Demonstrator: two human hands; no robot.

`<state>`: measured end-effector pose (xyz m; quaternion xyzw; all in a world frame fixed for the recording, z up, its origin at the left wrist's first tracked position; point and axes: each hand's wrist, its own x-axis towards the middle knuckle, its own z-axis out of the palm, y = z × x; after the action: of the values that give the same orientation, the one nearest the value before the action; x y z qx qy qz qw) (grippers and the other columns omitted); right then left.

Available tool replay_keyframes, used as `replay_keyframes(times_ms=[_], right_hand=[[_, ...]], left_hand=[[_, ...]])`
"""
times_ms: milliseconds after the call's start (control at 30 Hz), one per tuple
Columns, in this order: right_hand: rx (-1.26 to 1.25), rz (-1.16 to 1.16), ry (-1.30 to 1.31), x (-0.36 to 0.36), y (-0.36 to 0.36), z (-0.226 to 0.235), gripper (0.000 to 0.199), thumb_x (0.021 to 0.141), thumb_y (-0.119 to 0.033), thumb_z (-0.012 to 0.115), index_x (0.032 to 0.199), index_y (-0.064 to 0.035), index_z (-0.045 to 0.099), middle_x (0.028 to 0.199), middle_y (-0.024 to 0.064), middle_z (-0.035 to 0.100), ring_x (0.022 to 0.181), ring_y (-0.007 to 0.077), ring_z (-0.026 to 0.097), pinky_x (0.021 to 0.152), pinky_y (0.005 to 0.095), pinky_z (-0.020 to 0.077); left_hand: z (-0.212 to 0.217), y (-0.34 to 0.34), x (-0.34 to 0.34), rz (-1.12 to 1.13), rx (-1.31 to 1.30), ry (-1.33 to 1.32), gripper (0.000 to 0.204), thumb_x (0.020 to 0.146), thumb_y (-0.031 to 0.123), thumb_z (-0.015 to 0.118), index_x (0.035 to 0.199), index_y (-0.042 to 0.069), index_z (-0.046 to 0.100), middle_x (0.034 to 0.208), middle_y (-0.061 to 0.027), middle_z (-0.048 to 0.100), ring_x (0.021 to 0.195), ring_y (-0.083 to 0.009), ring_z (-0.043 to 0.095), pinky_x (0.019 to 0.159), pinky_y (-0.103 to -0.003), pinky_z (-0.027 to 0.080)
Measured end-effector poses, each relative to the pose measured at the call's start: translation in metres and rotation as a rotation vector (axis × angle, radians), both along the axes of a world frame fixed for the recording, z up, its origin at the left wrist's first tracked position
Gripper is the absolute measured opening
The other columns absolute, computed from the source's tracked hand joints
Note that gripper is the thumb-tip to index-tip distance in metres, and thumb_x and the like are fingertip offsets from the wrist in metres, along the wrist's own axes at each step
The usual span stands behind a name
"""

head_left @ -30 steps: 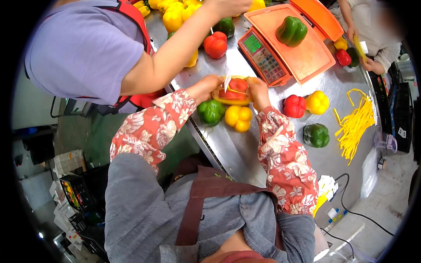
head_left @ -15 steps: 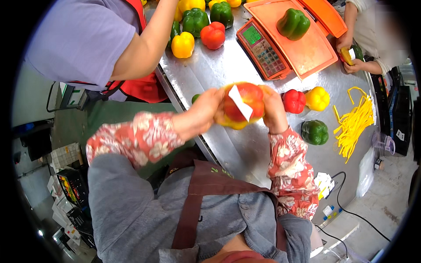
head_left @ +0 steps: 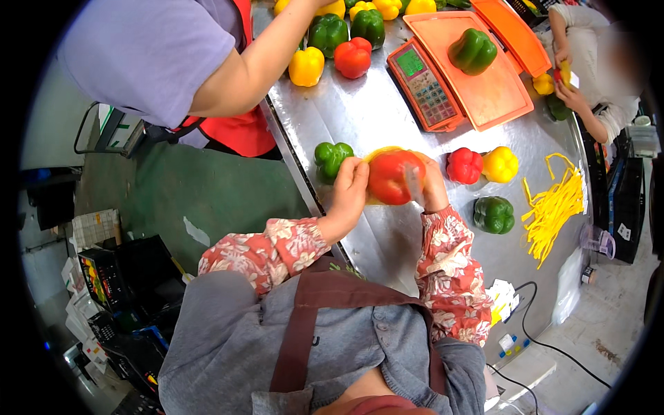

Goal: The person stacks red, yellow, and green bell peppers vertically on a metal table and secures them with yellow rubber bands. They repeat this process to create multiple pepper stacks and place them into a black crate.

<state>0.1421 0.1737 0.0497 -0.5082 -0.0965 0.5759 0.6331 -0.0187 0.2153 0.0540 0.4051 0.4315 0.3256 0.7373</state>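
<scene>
Peppers are filling my head view: I am holding a red pepper, with yellow showing behind it, above the steel surface. My left hand is curling against its left side, and my right hand is pressing its right side, fingers closed on it. Just left, a green pepper is lying on the surface. To the right, a red and yellow pair is sitting near the orange scale.

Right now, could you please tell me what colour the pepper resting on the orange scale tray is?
Green: the glossy bell pepper on the orange scale tray, clearest in the head view.
</scene>
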Motion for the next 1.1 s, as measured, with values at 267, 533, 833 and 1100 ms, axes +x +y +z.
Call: replay_keyframes(times_ms=[267,533,833,1100], right_hand=[[0.131,0.079,-0.084,0.0,-0.011,-0.006,0.028,0.085,-0.014,0.054,0.103,0.0067,0.058,0.097,0.0107,0.062,0.08,0.0157,0.061,0.073,0.0273,0.0503],[0.198,0.026,-0.163,0.001,-0.011,-0.047,0.027,0.083,-0.014,0.055,0.1,0.0054,0.06,0.091,0.0088,0.063,0.077,0.0138,0.06,0.069,0.0263,0.0493],[0.063,0.039,-0.809,0.012,-0.011,-0.087,0.021,0.074,-0.02,0.061,0.084,-0.0021,0.065,0.075,0.0128,0.064,0.067,0.0215,0.061,0.062,0.0309,0.0468],[0.067,0.225,-0.813,-0.01,-0.029,-0.066,0.02,0.077,-0.017,0.06,0.088,-0.0009,0.062,0.082,0.0137,0.063,0.073,0.023,0.061,0.066,0.0301,0.0476]], left_hand=[[0.0,-0.007,0.006,0.095,-0.245,-0.089,0.017,0.094,0.025,0.039,0.086,0.011,0.045,0.065,0.0051,0.039,0.055,-0.0035,0.035,0.047,-0.02,0.03],[-0.017,-0.014,0.003,0.089,-0.143,-0.017,0.019,0.095,0.026,0.038,0.085,0.011,0.044,0.061,0.0044,0.038,0.051,-0.0049,0.036,0.043,-0.022,0.029],[-0.042,0.0,-0.005,-0.002,-0.329,0.076,0.021,0.094,0.026,0.039,0.093,0.007,0.047,0.079,-0.0032,0.05,0.066,-0.0119,0.049,0.057,-0.028,0.042],[-0.067,-0.006,-0.011,-0.021,-0.239,0.08,0.028,0.093,0.033,0.043,0.103,0.007,0.047,0.093,-0.0011,0.051,0.081,-0.01,0.05,0.071,-0.024,0.042]])
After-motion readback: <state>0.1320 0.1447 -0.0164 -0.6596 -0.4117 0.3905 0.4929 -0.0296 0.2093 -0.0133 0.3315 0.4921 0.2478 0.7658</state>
